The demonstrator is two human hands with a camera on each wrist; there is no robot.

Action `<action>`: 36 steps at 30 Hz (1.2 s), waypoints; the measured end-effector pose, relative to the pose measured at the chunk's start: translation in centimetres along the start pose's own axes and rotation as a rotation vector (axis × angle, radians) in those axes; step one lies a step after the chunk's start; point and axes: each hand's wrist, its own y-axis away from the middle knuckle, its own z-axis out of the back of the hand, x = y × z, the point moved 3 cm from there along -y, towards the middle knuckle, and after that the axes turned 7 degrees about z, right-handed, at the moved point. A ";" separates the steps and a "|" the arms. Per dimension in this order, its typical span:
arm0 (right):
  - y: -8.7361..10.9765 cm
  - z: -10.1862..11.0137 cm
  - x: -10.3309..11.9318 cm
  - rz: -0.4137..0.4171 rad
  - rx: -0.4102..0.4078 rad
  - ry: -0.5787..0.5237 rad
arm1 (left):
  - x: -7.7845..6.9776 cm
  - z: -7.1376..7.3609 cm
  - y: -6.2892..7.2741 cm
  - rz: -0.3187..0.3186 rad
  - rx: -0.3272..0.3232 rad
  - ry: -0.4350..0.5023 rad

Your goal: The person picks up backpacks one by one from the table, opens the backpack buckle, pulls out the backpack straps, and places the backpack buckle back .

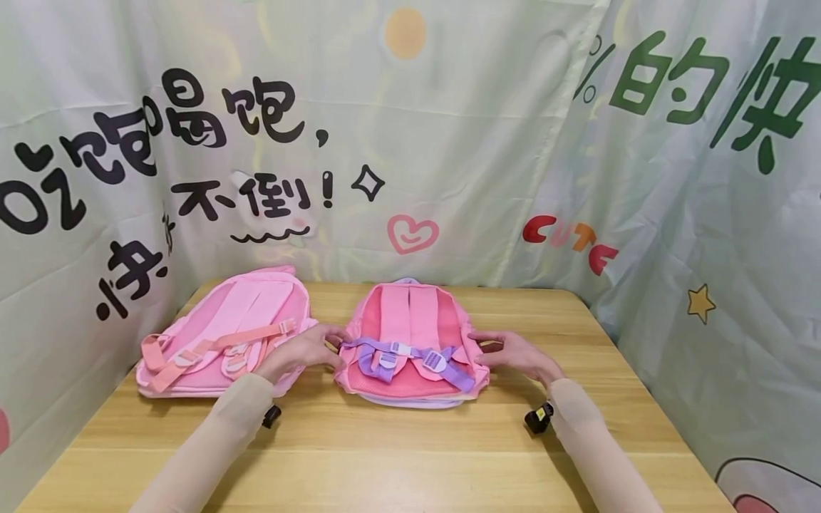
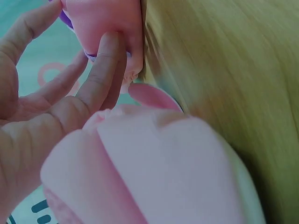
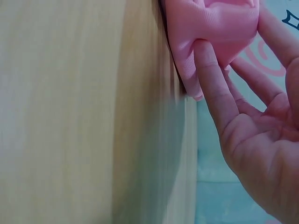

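A pink child's backpack (image 1: 409, 313) lies at the middle of the table, its back panel and shoulder straps facing up. Purple webbing straps (image 1: 462, 377) with a white buckle (image 1: 402, 349) cross its lower half. Fingertips of my left hand (image 1: 306, 350) touch its left side; the left wrist view shows these fingers mostly straight against the pink fabric (image 2: 100, 23). On the opposite side, my right hand (image 1: 518, 353) touches the bag with extended fingers, seen close in the right wrist view against the side fabric (image 3: 224, 28). Neither hand curls round the bag.
Left of it lies a second, paler pink backpack (image 1: 224, 306) with orange-pink straps (image 1: 263, 333), partly behind my left forearm. In the left wrist view this bag (image 2: 163, 163) sits close beside my hand. Printed curtains (image 1: 474, 142) enclose the wooden table (image 1: 410, 463) at the back and sides.
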 end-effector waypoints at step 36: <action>-0.8 -0.1 1.5 -0.006 -0.130 0.064 | -1.8 0.8 -0.3 -0.035 -0.075 -0.025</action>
